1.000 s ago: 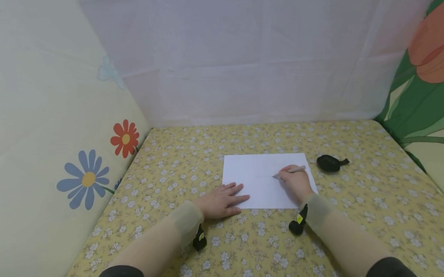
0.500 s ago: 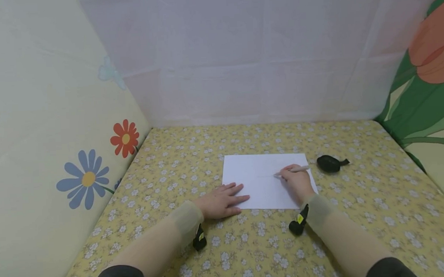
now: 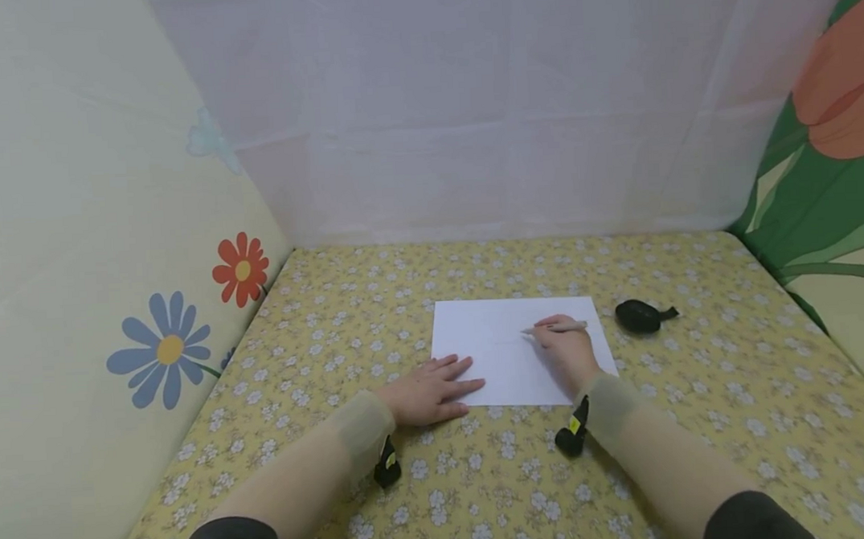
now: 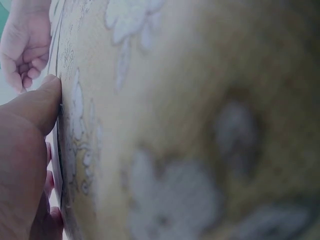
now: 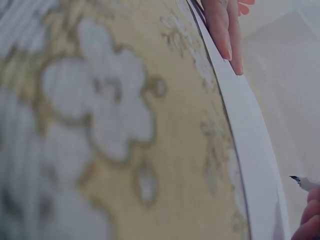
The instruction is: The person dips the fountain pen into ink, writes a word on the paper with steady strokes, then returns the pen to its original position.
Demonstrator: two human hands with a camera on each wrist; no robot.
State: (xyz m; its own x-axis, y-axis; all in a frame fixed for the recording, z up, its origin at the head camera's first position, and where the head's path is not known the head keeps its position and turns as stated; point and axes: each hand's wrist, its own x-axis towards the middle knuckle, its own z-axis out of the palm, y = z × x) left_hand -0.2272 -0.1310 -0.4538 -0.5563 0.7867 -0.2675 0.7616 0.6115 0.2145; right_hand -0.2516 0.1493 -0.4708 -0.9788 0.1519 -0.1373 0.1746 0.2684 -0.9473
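Yellow floral tablecloth at six o'clock; black oval object with narrow tail at three — creased white sheet backdrop at twelve.

The table spans the lower half of the head view, a backdrop behind it. On it, right of centre, lies the paper, the left hand across its lower left corner, the right hand, with the pen, over its right half. Farther right lies a small object.
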